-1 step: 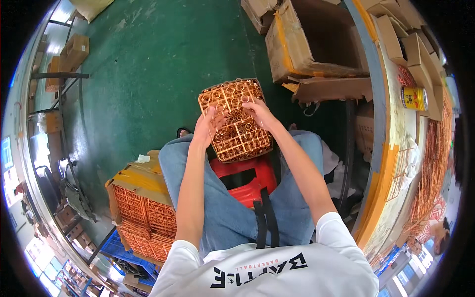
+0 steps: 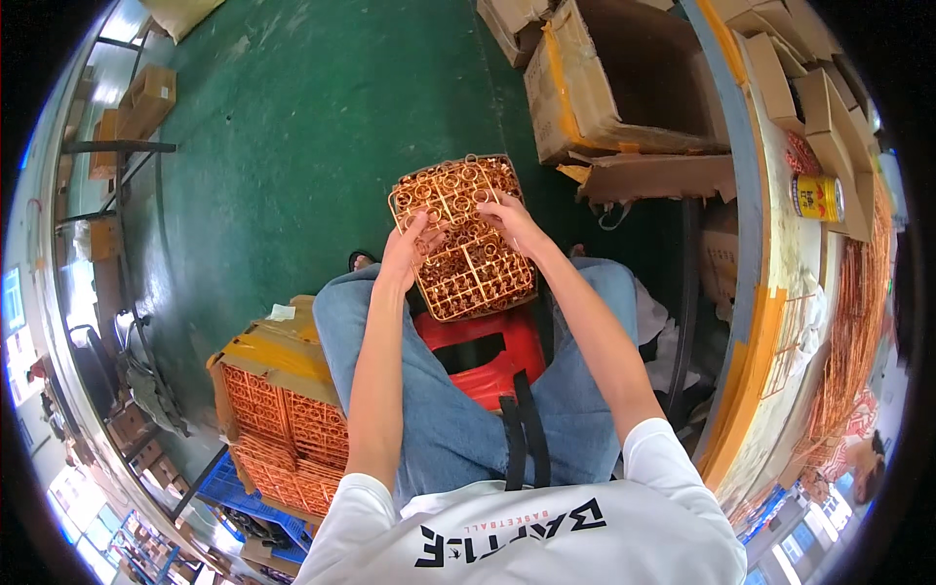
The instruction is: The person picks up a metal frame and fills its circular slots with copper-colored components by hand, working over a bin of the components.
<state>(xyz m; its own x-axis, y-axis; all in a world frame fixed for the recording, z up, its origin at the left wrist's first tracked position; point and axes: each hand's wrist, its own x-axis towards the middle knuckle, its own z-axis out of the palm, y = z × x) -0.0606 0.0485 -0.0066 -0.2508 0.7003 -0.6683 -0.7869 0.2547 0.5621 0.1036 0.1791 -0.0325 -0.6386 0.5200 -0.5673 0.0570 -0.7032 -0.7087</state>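
Observation:
In front of me, between my knees, stands a small box heaped with copper-coloured wire pieces. Lying over the heap is a copper-coloured wire rack with crossing bars and small rings. My left hand is at the rack's left side, its fingers bent around the wires. From the right, my right hand reaches in with thumb and finger closed at a ring of the rack. Between the hands, wires and rings overlap, so the exact grip points are partly hidden. Beneath the box is a red plastic stool.
At my left, an opened carton holds stacked copper-coloured racks on a blue pallet. A large open carton stands ahead to the right. Along the right runs a workbench with a yellow can and copper-coloured rods.
The left edge of the wire rack has shifted very slightly to the left. Both hands stay in nearly the same place.

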